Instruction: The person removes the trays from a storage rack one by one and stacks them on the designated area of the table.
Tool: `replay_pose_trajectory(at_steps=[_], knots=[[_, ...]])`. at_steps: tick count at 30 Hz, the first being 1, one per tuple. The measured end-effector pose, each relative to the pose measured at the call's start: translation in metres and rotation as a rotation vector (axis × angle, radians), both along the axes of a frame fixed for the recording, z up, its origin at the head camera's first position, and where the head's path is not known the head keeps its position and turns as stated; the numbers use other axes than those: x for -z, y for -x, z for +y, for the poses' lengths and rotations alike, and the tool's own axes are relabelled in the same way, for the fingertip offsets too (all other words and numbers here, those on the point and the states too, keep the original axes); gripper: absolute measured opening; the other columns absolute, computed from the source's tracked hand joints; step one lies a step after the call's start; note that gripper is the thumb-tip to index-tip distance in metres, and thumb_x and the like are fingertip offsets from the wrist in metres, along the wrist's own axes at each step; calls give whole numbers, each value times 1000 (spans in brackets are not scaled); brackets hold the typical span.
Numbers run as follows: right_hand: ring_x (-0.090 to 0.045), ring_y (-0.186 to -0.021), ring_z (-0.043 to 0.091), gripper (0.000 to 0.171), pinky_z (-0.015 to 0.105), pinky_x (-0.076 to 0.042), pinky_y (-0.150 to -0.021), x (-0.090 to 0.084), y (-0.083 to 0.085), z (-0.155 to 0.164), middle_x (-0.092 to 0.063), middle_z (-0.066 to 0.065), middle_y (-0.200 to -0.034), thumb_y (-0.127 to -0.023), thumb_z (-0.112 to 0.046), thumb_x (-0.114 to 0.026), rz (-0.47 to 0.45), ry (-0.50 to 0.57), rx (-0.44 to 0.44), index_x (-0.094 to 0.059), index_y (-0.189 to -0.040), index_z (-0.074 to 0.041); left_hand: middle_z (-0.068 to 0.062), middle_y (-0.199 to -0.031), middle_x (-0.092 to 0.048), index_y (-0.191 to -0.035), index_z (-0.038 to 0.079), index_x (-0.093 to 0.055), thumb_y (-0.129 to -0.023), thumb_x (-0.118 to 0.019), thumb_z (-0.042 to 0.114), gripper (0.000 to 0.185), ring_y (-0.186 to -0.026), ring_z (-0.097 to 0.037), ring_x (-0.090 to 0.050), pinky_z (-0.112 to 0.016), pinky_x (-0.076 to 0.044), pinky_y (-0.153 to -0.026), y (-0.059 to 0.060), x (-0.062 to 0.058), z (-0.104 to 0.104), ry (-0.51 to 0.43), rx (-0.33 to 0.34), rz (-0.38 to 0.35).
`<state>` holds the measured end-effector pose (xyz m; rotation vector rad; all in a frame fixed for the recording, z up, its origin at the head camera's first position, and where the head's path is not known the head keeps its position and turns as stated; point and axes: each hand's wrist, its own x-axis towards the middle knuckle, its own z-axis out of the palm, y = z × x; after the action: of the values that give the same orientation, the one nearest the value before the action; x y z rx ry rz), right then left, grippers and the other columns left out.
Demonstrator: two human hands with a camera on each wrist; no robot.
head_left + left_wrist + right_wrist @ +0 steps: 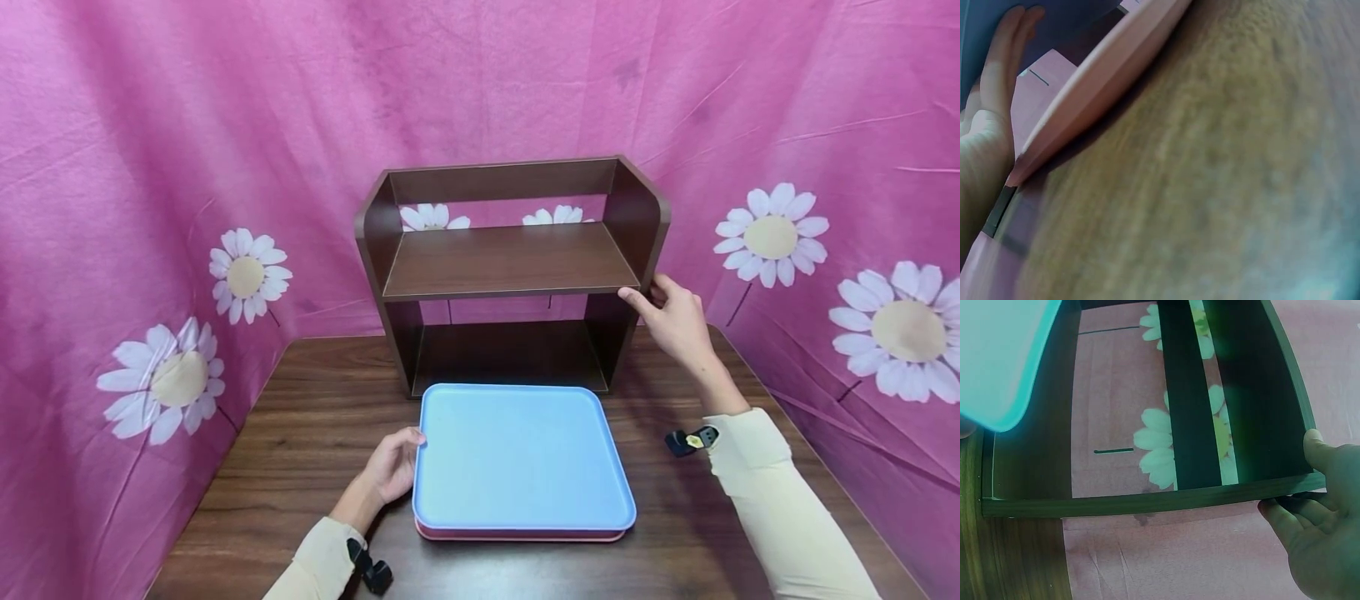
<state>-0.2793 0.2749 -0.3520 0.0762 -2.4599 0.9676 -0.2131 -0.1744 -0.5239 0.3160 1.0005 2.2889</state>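
A light blue tray [517,454] lies stacked on a pink tray [517,534] on the wooden table [300,433]. My left hand [393,467] rests against the blue tray's left rim. The left wrist view shows that left hand [997,81] with its fingers straight along the blue tray [979,31], above the pink tray [1104,81]. Behind the trays stands a dark brown two-level shelf [510,262]. My right hand [675,317] grips its right side panel at the upper board. In the right wrist view the right hand [1316,544] has its thumb on the shelf's [1147,503] edge.
Pink cloth with white daisies [243,275] hangs close on the left, the back and the right of the table. Both boards of the shelf are bare. Bare tabletop shows left and right of the trays. A black wrist strap [690,440] sits on the right sleeve.
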Motion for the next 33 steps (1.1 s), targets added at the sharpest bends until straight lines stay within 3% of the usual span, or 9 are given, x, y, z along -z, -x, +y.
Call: replay_pose_trajectory(at_steps=[5, 11, 15, 18, 24, 28, 33], knots=[[-58, -57, -1, 51, 21, -42, -55, 0, 1, 1, -75, 16, -90, -88, -55, -64, 8, -2, -2, -62, -112, -11, 2, -88, -72, -91, 10, -62, -94, -21, -2, 43, -84, -9, -68, -24, -56, -80, 1, 2, 0, 0, 33, 7], [-57, -57, 0, 48, 21, -42, -55, 0, -1, -1, -75, 15, -86, -88, -54, -65, 15, -6, 6, -63, -109, -11, 1, -93, -70, -95, 9, -60, -96, -27, -1, 35, -89, -10, -66, -27, -56, -84, 3, 4, -5, 79, 57, 7], [-56, -57, -1, 49, 21, -41, -56, -2, -2, -2, -74, 16, -85, -88, -55, -65, 7, -6, 10, -63, -110, -11, -5, -110, -68, -122, 1, -50, -99, -30, 0, 31, -102, -15, -66, -31, -55, -92, 4, 1, -12, 109, 137, 56], [-56, -57, -1, 48, 22, -40, -56, -2, -2, -2, -74, 16, -84, -88, -54, -65, 13, -9, 11, -63, -108, -11, -7, -115, -67, -135, -2, -39, -101, -31, 0, 34, -105, -16, -66, -32, -55, -93, 5, -3, -16, 153, 179, 82], [-57, -56, 4, 44, 24, -40, -53, 1, -1, -1, -71, 10, -73, -88, -55, -65, 15, -10, 20, -61, -100, -13, -3, -101, -72, -129, -9, -44, -102, -43, 6, 32, -92, -15, -71, -32, -59, -84, 7, -15, -23, 438, 175, 141], [-56, -57, 7, 43, 24, -40, -53, 2, -1, -1, -69, 9, -71, -88, -53, -66, 21, -6, 22, -61, -99, -12, -5, -92, -73, -123, -12, -53, -98, -55, 13, 35, -82, -17, -71, -35, -61, -75, 8, -25, -24, 670, 126, 220], [-55, -57, 6, 42, 24, -40, -53, 1, -2, -2, -70, 11, -73, -88, -52, -66, 25, -2, 23, -62, -101, -12, -7, -79, -70, -105, -12, -62, -93, -64, 14, 28, -69, -16, -69, -39, -62, -67, 5, -36, -18, 880, 19, 328]])
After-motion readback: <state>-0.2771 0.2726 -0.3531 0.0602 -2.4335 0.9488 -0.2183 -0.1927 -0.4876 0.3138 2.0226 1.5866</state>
